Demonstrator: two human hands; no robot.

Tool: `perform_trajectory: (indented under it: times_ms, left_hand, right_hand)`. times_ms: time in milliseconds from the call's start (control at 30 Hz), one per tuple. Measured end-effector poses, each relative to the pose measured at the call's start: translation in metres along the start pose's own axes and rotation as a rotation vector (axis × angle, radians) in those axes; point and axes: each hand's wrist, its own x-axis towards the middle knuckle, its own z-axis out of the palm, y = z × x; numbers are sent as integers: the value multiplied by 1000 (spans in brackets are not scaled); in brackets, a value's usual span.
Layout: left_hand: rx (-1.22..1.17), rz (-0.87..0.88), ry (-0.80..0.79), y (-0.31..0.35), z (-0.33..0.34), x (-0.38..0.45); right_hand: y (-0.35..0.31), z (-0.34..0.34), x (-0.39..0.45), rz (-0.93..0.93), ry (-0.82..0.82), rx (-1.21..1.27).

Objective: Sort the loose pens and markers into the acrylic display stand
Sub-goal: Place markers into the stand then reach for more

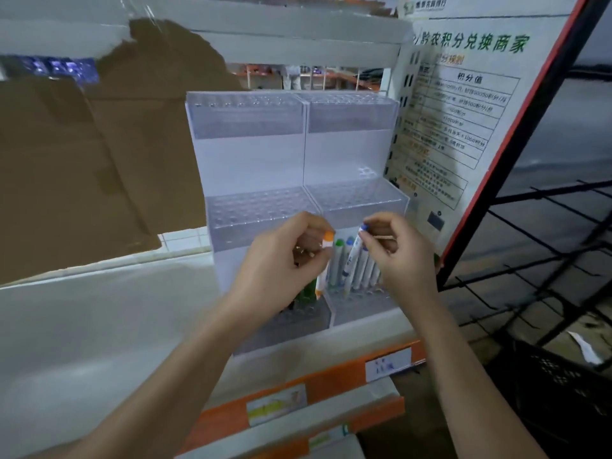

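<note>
A clear acrylic display stand (251,160) with three stepped tiers of holes stands on a white shelf. Its upper two tiers hold nothing. Several white markers with green and blue caps (339,260) stand in the bottom tier's right section, and green ones (308,289) sit in the left section behind my wrist. My left hand (284,260) pinches an orange-capped white marker (326,256) upright over the bottom tier. My right hand (397,250) pinches a blue-capped white marker (356,253), tilted, beside the standing ones.
A brown cardboard sheet (82,144) leans at the left behind the shelf. A printed sign board with a red edge (463,111) leans right of the stand. A black wire rack (546,260) and crate fill the right. Orange price strips (331,382) run along the shelf front.
</note>
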Motion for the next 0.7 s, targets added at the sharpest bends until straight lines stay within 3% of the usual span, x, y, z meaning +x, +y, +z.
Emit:
perform_trajectory:
  times_ms: [133,300,433,500,600,700]
  left_hand:
    - [36,-9,24,0,7,3]
    - [47,-9,48,2,13,3]
    - [46,-11,70,4,17,2]
    - [38,-15,73,5,19,3]
    - [43,-22,82,5,22,6]
    - [30,-17,86,5,27,8]
  right_hand:
    - [19,10,6,-70,-60,-61]
    - [45,23,4,-353,-50,-379]
    - [51,23,2,-390,-41,-401]
    - [42,16,1,-309,-65,-304]
    - [21,-3,-4,-57,-188,45]
    - [4,-16,-11,22,-351,246]
